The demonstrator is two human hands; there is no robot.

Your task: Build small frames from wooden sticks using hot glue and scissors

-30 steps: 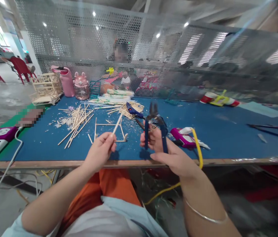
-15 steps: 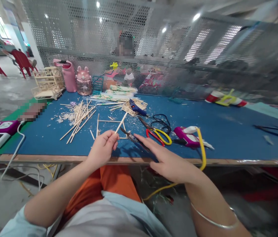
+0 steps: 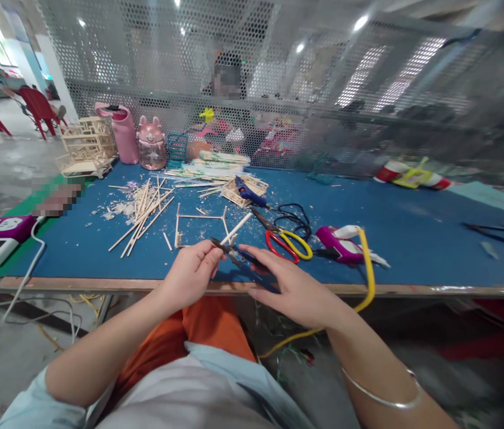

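While the Left Hand (image 3: 192, 274) Pinches a Stick, Pliers (image 3: 252, 274) Cross It

Where the thumb and fingers of the left hand close, at the lower center of the frame, they grasp the near end of the pale stick (image 3: 240, 226); its free end points toward the upper right. The right hand (image 3: 296, 286), just right of center, grasps the blue handles of the pliers. The jaws lie across the stick beside the left fingertips; whether they are fully closed cannot be determined.

Directly beyond the grip, near center, lies a stick frame (image 3: 201, 217) on the blue work surface (image 3: 381, 226). To its left is a pile of loose sticks (image 3: 142, 217). Right of center are scissors (image 3: 279, 233) with one red and one yellow handle, and, farther right, a purple power block (image 3: 345, 250). Above center, a blue glue gun (image 3: 248, 192) rests on a small lattice piece (image 3: 229, 193). At the upper left stand a stick model (image 3: 89, 149), a pink bottle (image 3: 126, 142) and an eared cup (image 3: 151, 146).
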